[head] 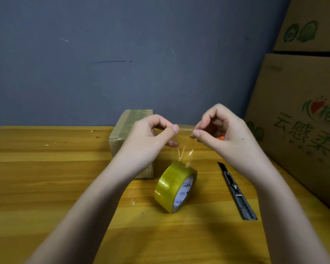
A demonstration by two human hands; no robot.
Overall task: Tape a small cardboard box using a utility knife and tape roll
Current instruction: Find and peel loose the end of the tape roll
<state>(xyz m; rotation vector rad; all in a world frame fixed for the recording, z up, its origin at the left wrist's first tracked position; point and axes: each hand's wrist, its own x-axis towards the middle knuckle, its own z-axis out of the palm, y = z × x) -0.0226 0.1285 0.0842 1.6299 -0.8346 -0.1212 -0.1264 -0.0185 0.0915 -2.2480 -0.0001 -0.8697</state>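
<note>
A yellowish clear tape roll (174,188) stands on edge on the wooden table (46,178). A clear strip of tape (184,139) rises from it, pinched at its top corners by my left hand (151,139) and my right hand (221,130), a little above the roll. The small cardboard box (122,134), with tape along its top, sits behind my left hand and is partly hidden by it. A grey utility knife (236,191) lies on the table to the right of the roll, under my right wrist.
Large printed cardboard cartons (303,121) are stacked along the right edge of the table. A blue-grey wall (122,54) stands right behind the table. A small orange object (220,138) shows behind my right hand.
</note>
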